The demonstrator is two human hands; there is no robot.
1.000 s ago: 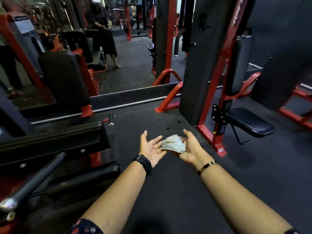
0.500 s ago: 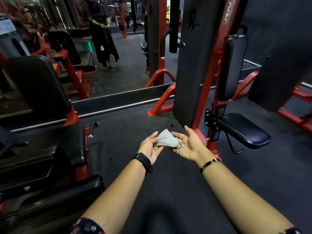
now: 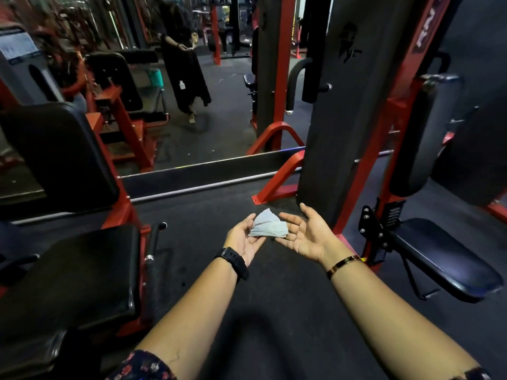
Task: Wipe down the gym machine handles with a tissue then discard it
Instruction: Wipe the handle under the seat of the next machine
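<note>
- Pinching crumpled pale grey paper tissue (image 3: 269, 228) between thumb and fingers: left hand (image 3: 243, 240).
- Lying palm-up, fingers relaxed and spread, touching tissue's right edge: right hand (image 3: 305, 237).
- Held between both hands, above dark rubber gym floor (image 3: 197, 242).

Both forearms reach up from the bottom of the frame and converge near the centre. The left hand (image 3: 242, 238), just left of centre, is palm up, its thumb and curled fingers pinching the left edge of the tissue (image 3: 269, 226). The right hand (image 3: 304, 234), just right of centre, lies palm up and spread, fingers relaxed, fingertips touching the tissue's right edge. There's a watch (image 3: 233, 262) on the left wrist and a bracelet (image 3: 344, 266) on the right.
</note>
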